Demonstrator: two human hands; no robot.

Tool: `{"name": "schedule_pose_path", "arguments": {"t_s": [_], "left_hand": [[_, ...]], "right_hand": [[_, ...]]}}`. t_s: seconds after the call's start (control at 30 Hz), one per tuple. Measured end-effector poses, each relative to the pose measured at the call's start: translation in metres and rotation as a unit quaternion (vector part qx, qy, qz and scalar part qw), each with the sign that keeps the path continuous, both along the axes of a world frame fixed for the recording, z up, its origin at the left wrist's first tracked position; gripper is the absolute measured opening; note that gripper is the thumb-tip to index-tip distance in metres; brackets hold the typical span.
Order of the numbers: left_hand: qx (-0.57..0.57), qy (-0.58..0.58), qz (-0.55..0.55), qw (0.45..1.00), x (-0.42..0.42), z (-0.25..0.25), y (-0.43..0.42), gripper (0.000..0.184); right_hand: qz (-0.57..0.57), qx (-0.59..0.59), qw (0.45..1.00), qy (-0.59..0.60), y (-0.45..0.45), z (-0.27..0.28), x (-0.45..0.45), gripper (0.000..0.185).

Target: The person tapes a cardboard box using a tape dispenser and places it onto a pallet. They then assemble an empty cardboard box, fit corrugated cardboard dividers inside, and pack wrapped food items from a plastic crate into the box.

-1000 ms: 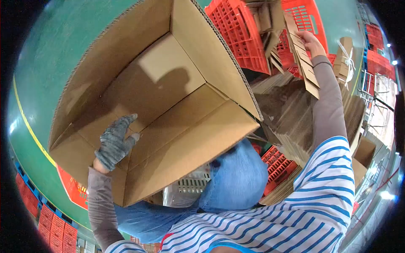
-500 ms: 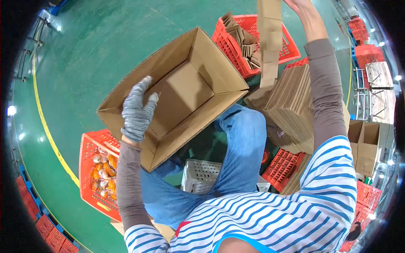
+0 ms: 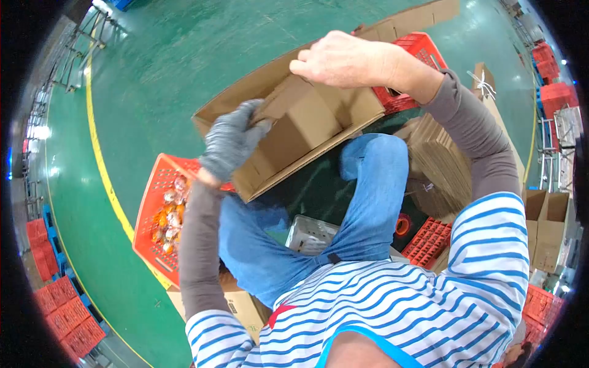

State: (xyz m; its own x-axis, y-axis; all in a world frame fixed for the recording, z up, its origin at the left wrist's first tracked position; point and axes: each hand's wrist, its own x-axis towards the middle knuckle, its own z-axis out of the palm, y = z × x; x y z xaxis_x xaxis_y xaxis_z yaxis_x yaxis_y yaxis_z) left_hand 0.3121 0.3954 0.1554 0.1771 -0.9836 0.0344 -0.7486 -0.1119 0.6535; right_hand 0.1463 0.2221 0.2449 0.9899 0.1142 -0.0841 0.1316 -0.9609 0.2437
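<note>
An open cardboard box (image 3: pixel 279 149) stands tilted in front of my knees, its inside facing me. Across its opening runs a long cardboard strip (image 3: pixel 412 19), reaching out past the box at the upper right. My left hand (image 3: pixel 232 142), in a grey glove, is closed on the strip's near end, over the left part of the box. My bare right hand (image 3: pixel 340 61) is closed around the strip farther along, above the box's far side; its fingertips are partly hidden.
A red basket (image 3: pixel 423 52) stands behind the box. On the left, another red basket (image 3: pixel 153 214) holds wrapped orange-and-white items. A stack of flat cardboard (image 3: pixel 438 162) is beside my right knee. Between my legs sits a white crate (image 3: pixel 310 235), with red crates (image 3: pixel 427 242) to its right.
My right hand has come down and left with the strip, which now lies across the box instead of upright over the basket. My left hand has closed on the strip's end.
</note>
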Motion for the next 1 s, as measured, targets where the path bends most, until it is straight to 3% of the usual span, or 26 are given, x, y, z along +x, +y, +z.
{"name": "schedule_pose_path", "arguments": {"t_s": [0.13, 0.23, 0.33, 0.43, 0.53, 0.7, 0.77, 0.87, 0.9, 0.97, 1.0], "left_hand": [[0.031, -0.144, 0.063, 0.987, 0.012, -0.029, 0.001, 0.038], [0.083, -0.212, 0.110, 0.967, 0.030, -0.016, 0.013, 0.036], [0.085, -0.228, 0.126, 0.962, 0.062, -0.016, 0.030, 0.032], [0.076, -0.234, 0.125, 0.961, 0.068, -0.027, 0.030, 0.029], [0.171, -0.201, 0.180, 0.948, 0.062, -0.044, 0.006, 0.026], [0.225, -0.153, 0.180, 0.945, 0.032, -0.080, -0.030, 0.027], [0.234, -0.077, 0.302, 0.921, 0.017, -0.097, -0.047, 0.028], [0.267, -0.040, 0.311, 0.911, 0.013, -0.166, -0.041, 0.027], [0.268, -0.051, 0.301, 0.914, 0.018, -0.195, -0.036, 0.028], [0.247, 0.062, 0.429, 0.867, 0.030, -0.248, -0.035, 0.030], [0.249, 0.058, 0.430, 0.866, 0.038, -0.258, -0.039, 0.030]], "right_hand": [[-0.041, 0.073, 0.996, -0.021, 0.001, -0.047, 0.007, 0.017], [-0.040, 0.145, 0.986, -0.074, -0.004, -0.073, 0.014, 0.029], [-0.167, 0.223, 0.960, -0.036, -0.030, -0.088, 0.014, 0.032], [-0.208, 0.180, 0.961, -0.023, -0.034, -0.103, 0.018, 0.027], [-0.248, 0.179, 0.952, -0.022, -0.029, -0.130, 0.036, 0.026], [-0.346, 0.234, 0.909, -0.019, -0.032, -0.203, 0.064, 0.025], [-0.337, 0.219, 0.913, -0.070, -0.047, -0.246, 0.072, 0.022], [-0.284, 0.255, 0.916, -0.119, -0.063, -0.294, 0.060, 0.013], [-0.226, 0.188, 0.951, -0.098, -0.065, -0.300, 0.054, 0.010], [-0.165, 0.171, 0.970, -0.061, -0.077, -0.334, 0.050, 0.009], [-0.160, 0.188, 0.969, -0.026, -0.077, -0.342, 0.050, 0.012]]}}
